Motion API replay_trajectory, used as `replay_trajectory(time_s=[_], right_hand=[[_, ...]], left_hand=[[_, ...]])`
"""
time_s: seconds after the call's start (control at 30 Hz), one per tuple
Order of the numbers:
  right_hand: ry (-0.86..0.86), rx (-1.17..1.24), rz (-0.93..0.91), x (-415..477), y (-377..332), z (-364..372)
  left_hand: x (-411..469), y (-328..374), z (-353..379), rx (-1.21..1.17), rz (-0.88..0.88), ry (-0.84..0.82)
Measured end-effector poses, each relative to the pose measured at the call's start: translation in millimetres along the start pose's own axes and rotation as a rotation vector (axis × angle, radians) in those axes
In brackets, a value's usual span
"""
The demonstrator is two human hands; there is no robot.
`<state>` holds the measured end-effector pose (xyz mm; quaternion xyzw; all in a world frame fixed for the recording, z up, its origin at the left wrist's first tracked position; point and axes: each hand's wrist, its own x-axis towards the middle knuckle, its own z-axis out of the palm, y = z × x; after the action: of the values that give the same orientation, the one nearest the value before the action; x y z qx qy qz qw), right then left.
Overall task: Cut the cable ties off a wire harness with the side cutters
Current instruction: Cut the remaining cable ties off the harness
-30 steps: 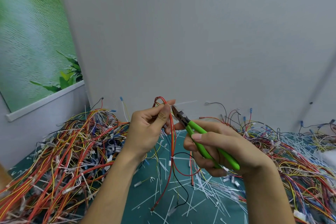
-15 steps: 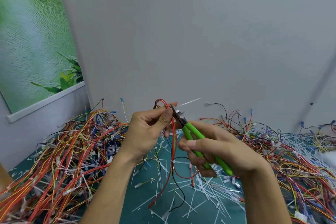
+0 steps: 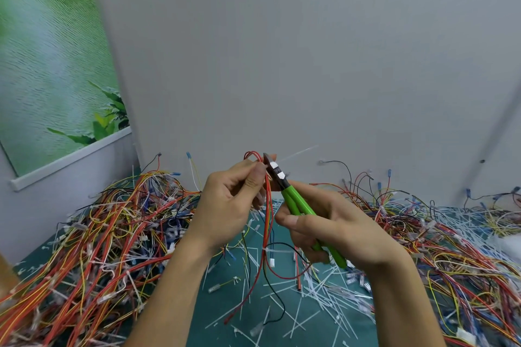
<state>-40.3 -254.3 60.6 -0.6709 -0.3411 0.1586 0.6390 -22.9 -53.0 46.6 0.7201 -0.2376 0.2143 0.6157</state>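
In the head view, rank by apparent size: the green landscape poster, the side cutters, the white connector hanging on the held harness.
1. green landscape poster
2. side cutters, nearer the camera, partly hidden by the right hand
3. white connector

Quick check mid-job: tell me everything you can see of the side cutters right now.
The side cutters have two bright green, plastic-looking handles and a dark metal head with pale glints. The right hand wraps the handles, which lie close together, their lower ends poking out below the palm. The tool slants up and left, its tip at the top of the red wire harness pinched by the left hand. Whether the blades are fully closed is unclear.
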Motion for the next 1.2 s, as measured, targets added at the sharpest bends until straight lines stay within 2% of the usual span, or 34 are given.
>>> replay_trajectory(time_s=[0.17,0.47,0.63,0.9,1.2], right_hand=[[-0.017,0.028,-0.001,0,1,0],[0.031,0.014,0.06,2,0,1],[0.044,-0.022,0.039,4,0,3],[0.056,0.064,0.021,9,0,11],[0.093,0.003,0.007,12,5,11]], left_hand=[[1,1,7,-0.049,-0.057,0.009],[1,-3,4,0.142,0.016,0.017],[1,0,6,0.14,0.024,0.034],[0,3,9,0.132,0.024,0.089],[1,1,10,0.165,0.062,0.098]])
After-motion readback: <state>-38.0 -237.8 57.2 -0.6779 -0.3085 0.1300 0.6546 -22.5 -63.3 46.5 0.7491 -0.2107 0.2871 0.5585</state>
